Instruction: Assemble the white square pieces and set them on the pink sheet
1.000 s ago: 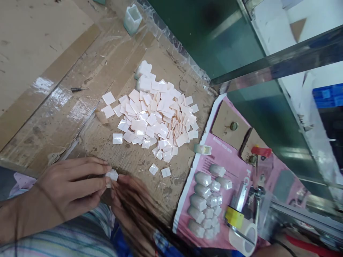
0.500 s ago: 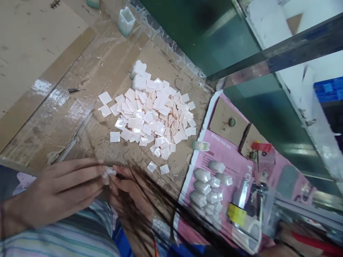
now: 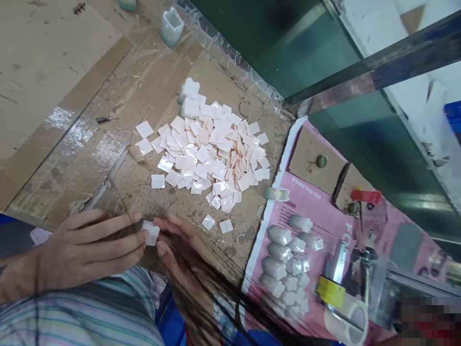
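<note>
Left hand [image 3: 86, 250] and right hand [image 3: 180, 250] meet fingertip to fingertip, both pinching one small white square piece [image 3: 150, 232]; pile of square pieces [image 3: 212, 151] at 1 o'clock

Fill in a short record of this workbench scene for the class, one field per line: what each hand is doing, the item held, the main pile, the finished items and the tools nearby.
Left hand: left hand pinches a small white piece with its fingertips
Right hand: right hand meets the same piece from the other side, partly hidden by hair
Main pile: pale square tiles heaped on the cardboard surface
Finished items: wrapped white pieces in rows on a pink sheet
Tools: tape dispenser at lower right
</note>
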`<state>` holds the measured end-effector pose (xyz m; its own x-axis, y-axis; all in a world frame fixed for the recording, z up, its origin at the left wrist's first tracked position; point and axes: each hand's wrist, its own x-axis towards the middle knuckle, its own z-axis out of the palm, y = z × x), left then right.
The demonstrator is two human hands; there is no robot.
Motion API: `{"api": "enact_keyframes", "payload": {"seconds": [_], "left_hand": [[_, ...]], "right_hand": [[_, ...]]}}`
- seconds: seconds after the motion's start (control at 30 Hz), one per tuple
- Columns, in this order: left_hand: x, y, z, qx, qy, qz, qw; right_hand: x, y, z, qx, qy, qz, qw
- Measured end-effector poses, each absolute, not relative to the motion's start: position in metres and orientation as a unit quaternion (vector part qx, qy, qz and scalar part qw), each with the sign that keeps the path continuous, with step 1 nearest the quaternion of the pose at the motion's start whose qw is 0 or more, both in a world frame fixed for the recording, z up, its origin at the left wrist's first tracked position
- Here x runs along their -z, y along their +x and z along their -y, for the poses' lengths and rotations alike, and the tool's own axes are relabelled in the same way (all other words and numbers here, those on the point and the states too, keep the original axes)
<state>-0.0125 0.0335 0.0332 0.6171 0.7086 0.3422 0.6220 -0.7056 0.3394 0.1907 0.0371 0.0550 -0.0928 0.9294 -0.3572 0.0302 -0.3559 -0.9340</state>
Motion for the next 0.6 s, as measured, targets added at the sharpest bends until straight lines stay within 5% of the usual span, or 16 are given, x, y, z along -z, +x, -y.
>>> {"api": "enact_keyframes", "payload": {"seconds": [0.6], "left_hand": [[-0.028, -0.014, -0.029, -0.213, 0.904, -0.356, 0.108]], "right_hand": [[-0.064, 0.185, -0.050, -0.652, -0.564, 0.321, 0.392]]}}
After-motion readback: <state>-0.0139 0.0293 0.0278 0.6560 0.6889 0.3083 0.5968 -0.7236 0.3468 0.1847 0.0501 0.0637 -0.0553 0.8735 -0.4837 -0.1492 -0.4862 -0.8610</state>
